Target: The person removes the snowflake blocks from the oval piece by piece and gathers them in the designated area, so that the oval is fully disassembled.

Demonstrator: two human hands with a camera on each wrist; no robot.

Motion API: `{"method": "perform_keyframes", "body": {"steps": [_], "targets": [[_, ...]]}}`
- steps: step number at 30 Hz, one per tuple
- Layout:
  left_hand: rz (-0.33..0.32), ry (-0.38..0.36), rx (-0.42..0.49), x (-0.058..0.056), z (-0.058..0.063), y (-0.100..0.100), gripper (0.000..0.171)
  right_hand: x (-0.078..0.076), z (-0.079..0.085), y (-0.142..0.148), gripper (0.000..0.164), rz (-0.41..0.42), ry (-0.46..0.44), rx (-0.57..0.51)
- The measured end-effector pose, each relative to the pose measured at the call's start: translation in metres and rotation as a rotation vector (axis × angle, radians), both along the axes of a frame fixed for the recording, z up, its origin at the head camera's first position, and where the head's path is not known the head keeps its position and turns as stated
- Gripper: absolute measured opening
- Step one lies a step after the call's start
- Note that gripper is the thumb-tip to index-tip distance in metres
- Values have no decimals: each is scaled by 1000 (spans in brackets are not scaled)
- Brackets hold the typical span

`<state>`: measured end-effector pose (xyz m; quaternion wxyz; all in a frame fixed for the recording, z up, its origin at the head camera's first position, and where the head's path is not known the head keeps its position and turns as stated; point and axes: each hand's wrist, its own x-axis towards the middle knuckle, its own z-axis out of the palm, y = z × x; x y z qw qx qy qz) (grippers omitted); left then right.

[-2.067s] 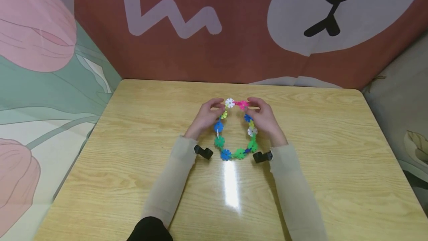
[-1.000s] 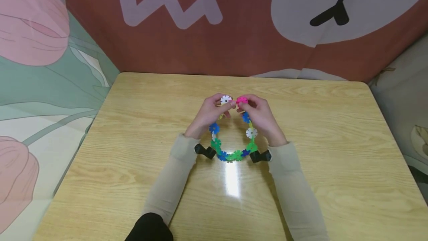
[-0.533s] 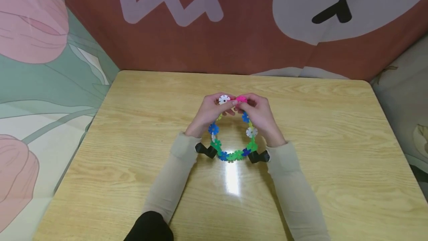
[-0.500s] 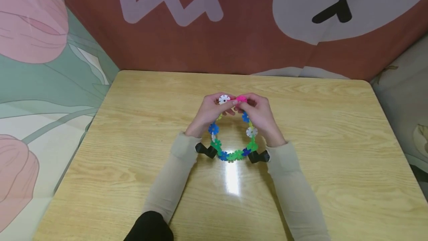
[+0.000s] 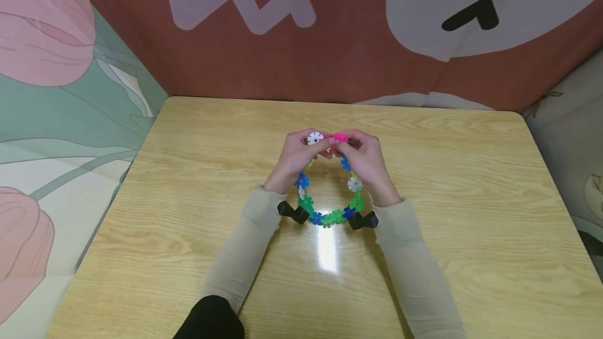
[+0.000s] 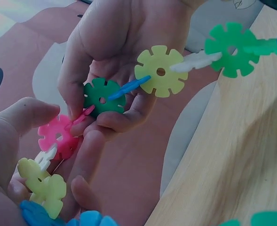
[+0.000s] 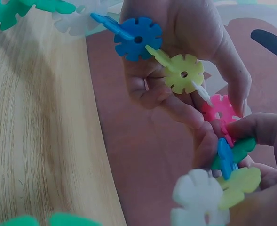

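Observation:
A loop of interlocking plastic snowflake discs (image 5: 337, 216) in several colours hangs from both hands, held at its far side. My left hand (image 5: 294, 156) pinches it by the pink disc (image 6: 48, 132), beside the white disc (image 5: 312, 136). Opposite, my right hand (image 5: 369, 164) pinches a pink piece seen edge-on, next to the dark green disc (image 7: 241, 147). The fingertips of the two hands almost meet there. Fingers partly hide the pink joint in every view. Yellow discs (image 7: 180, 84) and blue discs (image 7: 145, 30) follow along the chain on the left hand's side.
The light wood table (image 5: 188, 171) lies under the hands. Behind it stands a red-brown printed wall cover (image 5: 339, 61). Each wrist bears a black camera; the left camera (image 5: 293, 213) and right camera (image 5: 364, 220) are close to the loop's near part.
Since two seconds ago, both hands have come closer together, fingers and thumbs now on the pink pieces. The loop has become rounder. In the last half second the hands have barely moved.

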<state>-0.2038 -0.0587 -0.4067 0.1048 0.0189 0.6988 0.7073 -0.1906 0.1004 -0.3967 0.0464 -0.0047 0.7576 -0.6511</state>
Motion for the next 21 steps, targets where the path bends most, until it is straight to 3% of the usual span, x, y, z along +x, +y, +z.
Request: {"method": "perform_keyframes", "body": {"steps": [5,10,15,21], "targets": [[-28,6,-17,1,1,-3,23,1,1,2,23,24,-16,1],[-125,24,-65,1,6,-11,25,1,4,12,25,135,-6,-55],[-215,46,-35,3,13,-16,27,3,8,21,20,234,12,-160],[-230,54,-21,7,18,-16,25,6,14,21,12,239,8,-232]]}}
